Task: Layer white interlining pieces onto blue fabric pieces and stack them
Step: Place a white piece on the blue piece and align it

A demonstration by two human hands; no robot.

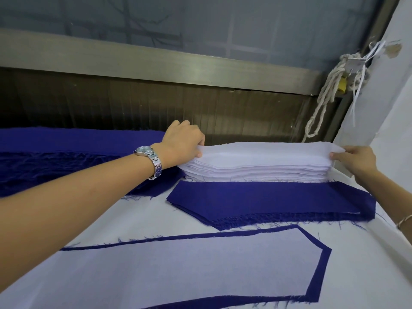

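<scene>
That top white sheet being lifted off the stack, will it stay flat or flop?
Probably floppy: the top sheet sags between the left hand and right hand pinching its ends. Likely very light; the stack shows many thin layers. It might drag the next layer along.

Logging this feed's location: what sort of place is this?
Probably a garment workshop table: a thick stack of white interlining pieces, a pile of cut blue fabric pieces, and a blue piece already layered with interlining.

Matt white interlining stack (254, 166) of thin cloth sits beside frayed, woven blue fabric pieces (272, 200), a glossy metal wristwatch (148, 159) and rough twisted rope (323, 99).
</scene>
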